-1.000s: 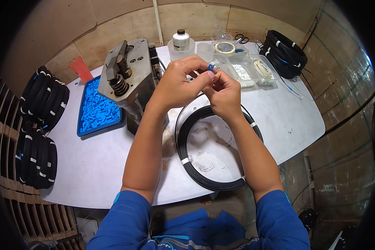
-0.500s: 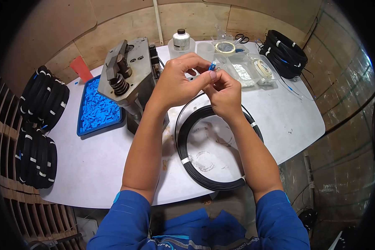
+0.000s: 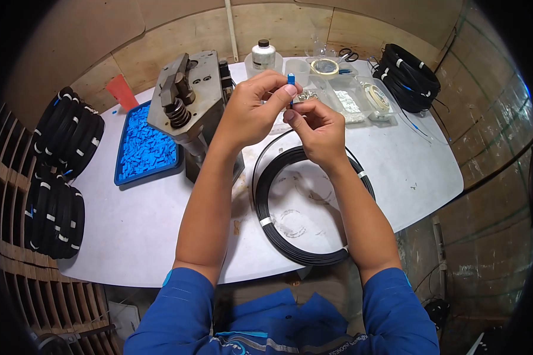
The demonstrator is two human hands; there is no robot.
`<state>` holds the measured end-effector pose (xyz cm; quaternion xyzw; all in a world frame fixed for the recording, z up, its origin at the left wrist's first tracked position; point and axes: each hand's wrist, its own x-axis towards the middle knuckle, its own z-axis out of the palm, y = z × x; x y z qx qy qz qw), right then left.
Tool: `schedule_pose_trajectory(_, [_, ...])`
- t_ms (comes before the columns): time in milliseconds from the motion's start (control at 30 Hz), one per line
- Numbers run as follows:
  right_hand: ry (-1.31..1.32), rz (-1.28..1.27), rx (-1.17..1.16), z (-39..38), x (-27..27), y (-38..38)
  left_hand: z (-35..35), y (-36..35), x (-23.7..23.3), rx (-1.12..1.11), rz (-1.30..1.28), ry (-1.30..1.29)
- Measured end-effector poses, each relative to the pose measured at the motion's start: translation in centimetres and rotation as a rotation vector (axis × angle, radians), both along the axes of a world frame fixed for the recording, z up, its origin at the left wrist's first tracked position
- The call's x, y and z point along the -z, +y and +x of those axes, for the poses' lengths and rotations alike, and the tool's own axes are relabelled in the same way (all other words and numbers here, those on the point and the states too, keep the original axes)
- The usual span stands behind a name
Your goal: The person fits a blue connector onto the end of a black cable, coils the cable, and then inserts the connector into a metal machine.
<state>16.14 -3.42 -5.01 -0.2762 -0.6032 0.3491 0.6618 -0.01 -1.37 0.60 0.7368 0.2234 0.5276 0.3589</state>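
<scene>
Upright between my fingertips is a small blue connector [image 3: 291, 79]. My left hand [image 3: 257, 109] pinches it between thumb and index finger. Just below and to the right, my right hand [image 3: 320, 127] is closed on the thin black cable [image 3: 288, 107] under the connector. A coil of black cable [image 3: 272, 231] with white tape bands lies on the table beneath my hands, and its loose end rises toward them. The metal press [image 3: 198, 89] with a spring stands left of my left hand.
A blue tray [image 3: 148, 148] of blue pieces and a red holder [image 3: 122, 93] are at left. Black coils [image 3: 68, 133] hang farther left. Behind my hands are a white bottle [image 3: 263, 56], clear bins [image 3: 349, 100], scissors [image 3: 348, 55] and another coil bundle [image 3: 405, 77].
The blue connector now points upright and shows more. My right hand has moved slightly down from my left fingertips, which have shifted a little left.
</scene>
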Motion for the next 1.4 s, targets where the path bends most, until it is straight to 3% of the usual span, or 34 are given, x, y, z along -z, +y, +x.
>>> schedule_pose_trajectory(100, [-0.063, -0.018, 0.052, -0.2, 0.5, 0.1, 0.5, -0.6, 0.7, -0.030, -0.105, 0.000])
schedule_pose_trajectory(500, [-0.088, -0.038, 0.141, -0.7, 0.4, -0.3, 1.9, -2.2, 1.8, -0.149, -0.127, -0.146])
schedule_pose_trajectory(533, [-0.089, -0.035, 0.140, -0.8, 0.1, -0.5, 2.2, -2.3, 1.8, -0.243, -0.073, -0.165])
schedule_pose_trajectory(600, [-0.238, 0.057, 0.356, -0.8, -0.6, -1.2, 2.5, -2.3, 1.9, -0.340, -0.017, -0.186])
schedule_pose_trajectory(700, [-0.291, 0.216, 0.481, -1.0, -0.8, -1.3, 2.7, -2.2, 1.9, -0.435, 0.014, -0.195])
schedule_pose_trajectory(1067, [-0.342, 0.291, 0.525, -1.4, -1.0, -1.9, 2.7, -3.0, 1.0, -0.628, 0.126, -0.133])
schedule_pose_trajectory(1400, [-0.317, 0.242, 0.387, -1.0, -0.7, -1.3, 2.3, -2.4, 1.4, -0.515, 0.103, -0.136])
